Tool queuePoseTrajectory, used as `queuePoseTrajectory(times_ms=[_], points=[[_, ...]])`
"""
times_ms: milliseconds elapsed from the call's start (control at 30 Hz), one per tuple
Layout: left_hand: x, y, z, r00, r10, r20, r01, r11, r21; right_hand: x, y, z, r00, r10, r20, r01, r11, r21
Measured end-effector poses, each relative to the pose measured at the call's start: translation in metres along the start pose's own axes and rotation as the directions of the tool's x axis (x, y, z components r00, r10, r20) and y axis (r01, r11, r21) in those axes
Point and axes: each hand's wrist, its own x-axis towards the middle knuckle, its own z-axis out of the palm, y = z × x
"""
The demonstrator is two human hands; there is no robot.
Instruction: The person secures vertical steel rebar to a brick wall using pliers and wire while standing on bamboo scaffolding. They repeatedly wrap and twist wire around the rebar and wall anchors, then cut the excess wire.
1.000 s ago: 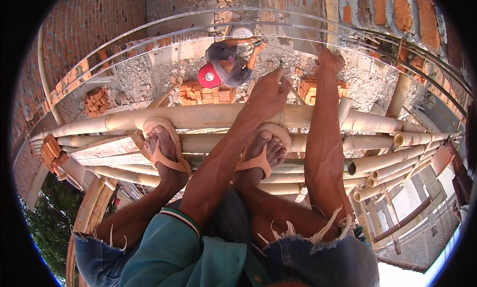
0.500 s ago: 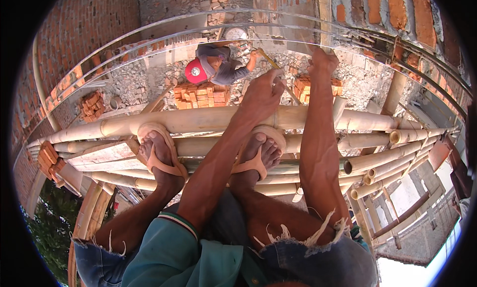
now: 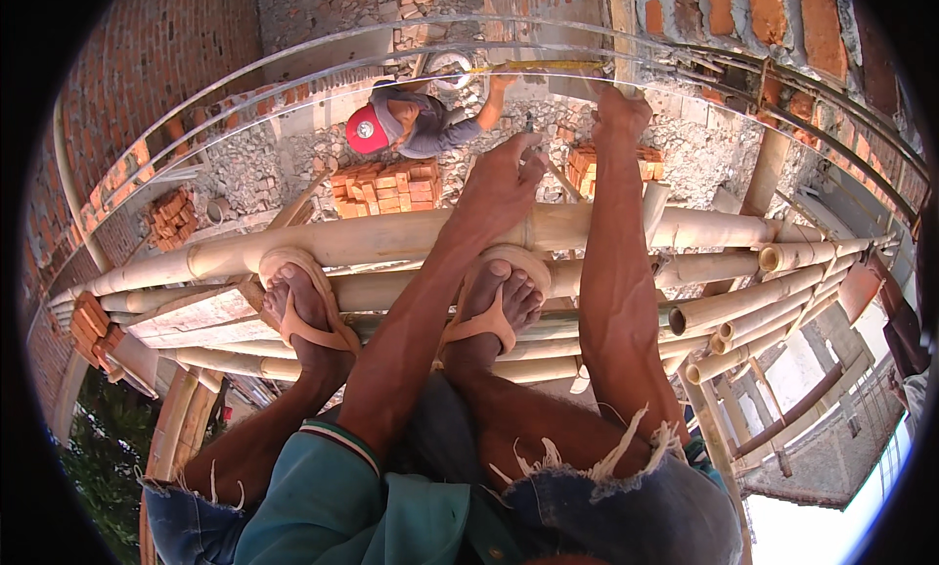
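Observation:
My left hand is held out above the thick front bamboo pole, its fingers curled together. A small dark thin tip shows at its fingertips; I cannot make out what it is. Farther out and to the right, my right hand is closed, knuckles up, beside a thin taut white line. Whatever it grips is hidden by the fingers. Just beyond it ends a long yellow strip, which looks like a measuring tape. A co-worker's hand is at that strip, below me.
My sandalled feet rest on bamboo poles. The co-worker in a red cap stands below on rubble, near brick stacks. Metal bars curve across beyond my hands. Cut bamboo ends jut at right; bricks sit at left.
The co-worker's arm has risen and the yellow strip has swung from slanting beside my left hand to lying level near my right hand. My own hands have shifted slightly left in the picture.

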Motion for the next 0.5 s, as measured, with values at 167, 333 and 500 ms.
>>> queuePoseTrajectory(times_ms=[167, 333, 500], points=[[0.001, 0.0, 0.0, 1.0, -0.008, 0.01, 0.008, 1.0, 0.003, -0.007, -0.007, 0.001, 0.999, 0.016, -0.028, -0.017, 0.999, -0.039], [0.002, -0.001, 0.0, 1.0, -0.004, 0.023, 0.005, 1.0, -0.017, -0.012, -0.006, 0.001, 0.999, -0.03, 0.033, 0.027, 0.995, 0.097], [0.001, -0.002, 0.002, 0.999, 0.038, -0.019, -0.038, 0.999, -0.008, 0.003, 0.003, 0.0, 0.999, -0.027, 0.028, 0.027, 0.999, 0.022]])
